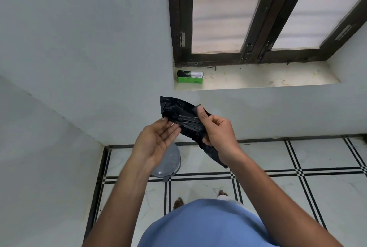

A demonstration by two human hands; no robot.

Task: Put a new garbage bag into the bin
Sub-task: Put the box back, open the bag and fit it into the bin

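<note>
Right hand (pixel 218 131) pinches the folded black garbage bag (pixel 183 117), thumb on top. Left hand (pixel 156 139), at its eight o'clock, lies relaxed, fingertips touching the plastic. Grey bin (pixel 168 164) sits at six o'clock below.

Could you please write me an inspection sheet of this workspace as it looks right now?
Surface: tiled floor, white with black lines.
Job's things: black garbage bag folded, not opened; grey bin on the floor, lid closed.
Clutter: green box on the window sill.
Grips: right hand pinches the bag; left hand fingers straight, touching it.
Cables: nothing seen.
Surroundings: white wall, dark-framed window.
</note>
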